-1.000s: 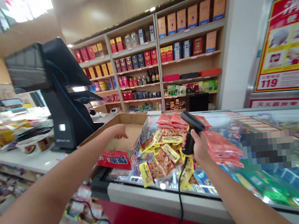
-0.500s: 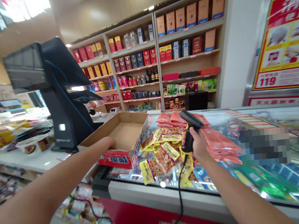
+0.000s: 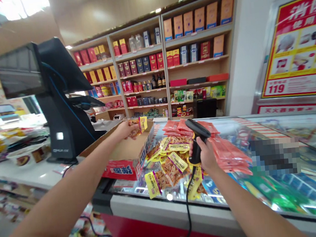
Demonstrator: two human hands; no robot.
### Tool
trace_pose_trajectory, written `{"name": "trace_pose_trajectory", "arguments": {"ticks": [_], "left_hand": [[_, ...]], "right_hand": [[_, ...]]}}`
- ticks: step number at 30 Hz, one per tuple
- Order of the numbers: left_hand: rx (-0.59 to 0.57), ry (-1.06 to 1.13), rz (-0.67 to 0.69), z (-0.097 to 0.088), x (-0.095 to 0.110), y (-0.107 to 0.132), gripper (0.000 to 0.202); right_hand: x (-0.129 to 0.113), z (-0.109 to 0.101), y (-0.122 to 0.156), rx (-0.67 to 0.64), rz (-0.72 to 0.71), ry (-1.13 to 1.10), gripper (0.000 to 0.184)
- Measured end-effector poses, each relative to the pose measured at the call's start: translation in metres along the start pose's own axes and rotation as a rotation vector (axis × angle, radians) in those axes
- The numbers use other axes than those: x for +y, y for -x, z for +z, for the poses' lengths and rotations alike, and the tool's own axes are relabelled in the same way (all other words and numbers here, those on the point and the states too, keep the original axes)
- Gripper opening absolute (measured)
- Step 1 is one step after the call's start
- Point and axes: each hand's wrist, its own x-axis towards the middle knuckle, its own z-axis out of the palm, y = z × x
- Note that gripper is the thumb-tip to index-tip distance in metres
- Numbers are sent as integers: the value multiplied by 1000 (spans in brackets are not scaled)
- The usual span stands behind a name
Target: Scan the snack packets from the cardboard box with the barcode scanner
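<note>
My left hand (image 3: 126,130) is closed on a small yellow-and-purple snack packet (image 3: 141,125), holding it above the open cardboard box (image 3: 120,168). My right hand (image 3: 207,154) is wrapped round the grip of a black barcode scanner (image 3: 196,133) with yellow trim, its cable hanging down over the counter edge. Beneath and left of the scanner lies a heap of snack packets (image 3: 170,167) with yellow labels. Stacks of orange-red packets (image 3: 229,153) lie behind and to the right of that heap. The box's inner floor shows bare cardboard where my arm does not cover it.
Everything rests on a glass-topped freezer counter (image 3: 143,202). A black point-of-sale terminal (image 3: 60,105) stands at the left, near tubs (image 3: 30,156) on a white counter. Shelves (image 3: 142,70) of boxed goods and bottles line the back wall. A red poster (image 3: 297,47) hangs at right.
My left hand has risen from inside the box and now shows a snack packet in its fingers. My right hand keeps the scanner in nearly the same place; the view shifts slightly.
</note>
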Motion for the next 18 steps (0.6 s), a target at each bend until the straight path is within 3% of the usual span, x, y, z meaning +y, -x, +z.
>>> {"name": "trace_pose_trajectory", "arguments": {"ticks": [3, 5, 7, 10, 13, 18], "left_hand": [[-140, 370, -2, 47, 26, 27, 31], [-223, 607, -5, 83, 28, 38, 41], [-213, 788, 17, 116, 20, 41, 45], [-103, 971, 55, 153, 1, 35, 42], [-112, 1195, 13, 168, -17, 26, 33], [-308, 1496, -142, 157, -32, 24, 6]], "right_hand": [[1, -1, -1, 8, 0, -7, 41], [2, -2, -2, 10, -2, -11, 42], [3, -3, -2, 10, -5, -8, 42], [6, -4, -2, 18, -12, 10, 43], [6, -5, 0, 7, -2, 36, 42], [-4, -1, 5, -96, 75, 19, 42]]}}
